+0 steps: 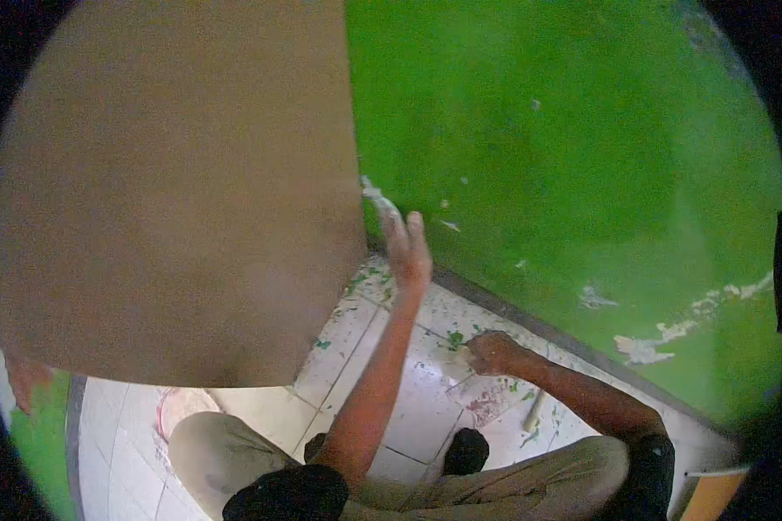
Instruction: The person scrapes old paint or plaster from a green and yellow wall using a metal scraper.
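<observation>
My left hand (pixel 410 256) reaches up to the green wall (pixel 565 165), near the edge of the brown panel. Its fingers are stretched out and it holds nothing that I can see. The fingertips are at a white filler streak (pixel 374 193) on the wall. My right hand (pixel 493 354) is closed, low over the tiled floor near the foot of the wall. What its fingers hold, if anything, I cannot make out. Just below it lies a flat, pale piece with reddish marks (pixel 482 406), and beside that a pale stick-like handle (pixel 535 412).
A large brown panel (pixel 182 191) stands at the left. Green flakes (pixel 369 282) litter the white tiles (pixel 408 395). More white patches (pixel 647 349) mark the wall at the right. A round, red-rimmed container (pixel 167 417) is by my knee, and an orange-yellow object (pixel 712 497) at lower right.
</observation>
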Motion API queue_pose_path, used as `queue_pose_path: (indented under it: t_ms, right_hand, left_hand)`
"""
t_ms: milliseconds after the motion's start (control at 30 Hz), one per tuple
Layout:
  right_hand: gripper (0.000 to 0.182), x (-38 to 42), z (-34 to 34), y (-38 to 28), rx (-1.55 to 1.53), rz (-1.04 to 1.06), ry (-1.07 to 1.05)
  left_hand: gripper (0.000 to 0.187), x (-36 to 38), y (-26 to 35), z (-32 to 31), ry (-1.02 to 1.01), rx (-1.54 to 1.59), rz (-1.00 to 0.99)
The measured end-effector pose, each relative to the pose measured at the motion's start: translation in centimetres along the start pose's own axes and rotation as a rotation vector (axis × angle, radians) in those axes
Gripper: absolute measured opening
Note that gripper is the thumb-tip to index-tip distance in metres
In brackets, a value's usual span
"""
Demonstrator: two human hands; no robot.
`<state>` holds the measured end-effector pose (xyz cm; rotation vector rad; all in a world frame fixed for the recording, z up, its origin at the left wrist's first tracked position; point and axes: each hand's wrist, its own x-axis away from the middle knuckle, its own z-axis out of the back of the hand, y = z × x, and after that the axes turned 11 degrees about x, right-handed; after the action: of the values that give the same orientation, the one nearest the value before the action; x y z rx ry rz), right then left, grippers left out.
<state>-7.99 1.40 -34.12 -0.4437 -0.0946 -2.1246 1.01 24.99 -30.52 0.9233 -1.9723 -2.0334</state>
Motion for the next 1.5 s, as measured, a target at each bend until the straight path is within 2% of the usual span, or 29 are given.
queue_pose_path:
  t_ms: [67, 200, 300, 367, 400, 467, 600, 667, 700, 767, 900, 967, 1000, 1067, 1133, 1200, 1233, 1267, 1300, 1333, 1367, 1400, 1433, 1500]
  right_hand:
    - [0.024, 0.0, -0.1, -0.7, -0.025, -0.091, -0.15]
    - [0.019, 1.3, -1.0, -1.1, -0.101, -0.147, -0.04]
    - [0.019, 1.2, -2.3, -0.9, -0.053, -0.113, 0.049]
    - [0.029, 0.1, -5.9, 0.3, -0.098, -0.124, 0.085]
    - [0.029, 0.0, -5.3, 0.2, -0.101, -0.139, 0.089]
    - [0.028, -0.2, -3.1, -0.2, 0.033, -0.101, -0.116]
    - [0.025, -0.6, -4.4, 0.8, -0.013, -0.116, -0.072]
    - [0.023, -0.6, -5.7, 1.5, 0.012, -0.013, 0.154]
    - [0.023, -0.2, -5.4, 1.7, 0.016, -0.03, 0.153]
    - [0.022, 0.5, -4.3, 2.0, -0.213, -0.065, 0.234]
    - [0.022, 1.2, -2.6, 2.4, -0.198, -0.224, 0.26]
    - [0.02, 0.9, -4.6, 4.0, -0.078, -0.163, 0.418]
    - [0.02, 1.4, -3.8, 3.8, -0.075, -0.168, 0.421]
    - [0.018, 2.4, -1.4, 3.1, -0.336, -0.239, 0.394]
    - [0.018, 2.4, -1.5, 2.9, -0.286, -0.271, 0.393]
    - [0.017, 2.0, -1.7, 3.1, -0.232, -0.294, 0.388]
    - [0.02, 1.7, -1.6, 3.1, -0.134, -0.263, 0.254]
    - [0.023, 1.4, -1.6, 3.1, -0.036, -0.23, 0.122]
    - [0.023, 1.5, -1.5, 2.7, -0.031, -0.216, 0.125]
    - [0.029, 1.7, -1.4, 2.0, -0.226, -0.215, 0.36]
    - [0.035, 1.6, -2.0, 1.7, -0.425, -0.209, 0.591]
    - [0.046, 0.4, -2.7, 2.1, -0.373, -0.135, 0.745]
    - [0.046, 0.4, -1.6, 1.4, -0.375, -0.112, 0.748]
    - [0.048, 1.2, 1.2, 0.2, -0.403, -0.293, 0.279]
  left_hand:
    - [0.075, -0.8, -0.9, 0.6, -0.011, 0.124, -0.021]
    - [0.077, 1.0, -1.1, -0.6, -0.062, 0.115, 0.076]
    - [0.078, 5.0, -1.7, -2.2, -0.133, -0.024, -0.046]
    - [0.079, 8.5, -1.4, -4.1, -0.239, -0.067, -0.012]
    - [0.079, 9.7, -1.0, -4.5, -0.253, -0.061, -0.015]
    - [0.078, 11.4, 0.3, -5.0, -0.346, -0.006, 0.054]
    - [0.078, 11.3, 0.9, -5.4, -0.376, -0.124, -0.048]
    - [0.077, 9.8, 0.1, -5.2, -0.29, -0.237, -0.194]
    - [0.077, 8.7, 0.2, -5.0, -0.301, -0.223, -0.198]
    - [0.076, 6.3, 0.4, -4.5, -0.152, -0.196, -0.2]
    - [0.076, 3.6, -0.3, -3.8, -0.094, -0.216, -0.204]
    - [0.076, 3.0, 0.2, -3.9, -0.027, -0.175, -0.108]
    - [0.077, 3.0, -0.3, -4.3, -0.021, -0.17, -0.113]
    - [0.077, 4.2, 2.3, -5.7, -0.013, -0.146, -0.057]
    - [0.076, 6.3, 4.1, -7.2, 0.003, -0.131, -0.004]
    - [0.077, 8.5, 4.8, -8.1, -0.113, -0.186, -0.117]
    - [0.077, 9.4, 4.9, -8.5, -0.103, -0.189, -0.12]
    - [0.078, 10.1, 4.9, -8.7, -0.179, -0.192, -0.213]
    - [0.078, 10.5, 4.9, -8.8, -0.254, -0.199, -0.305]
    - [0.078, 10.6, 5.7, -8.6, -0.24, -0.21, -0.308]
    - [0.077, 10.7, 6.7, -8.2, -0.36, -0.317, -0.413]
    - [0.077, 10.4, 7.3, -7.5, -0.481, -0.427, -0.515]
    - [0.077, 9.8, 7.1, -6.9, -0.465, -0.444, -0.516]
    - [0.074, 8.4, 6.9, -5.8, -0.527, -0.553, -0.689]
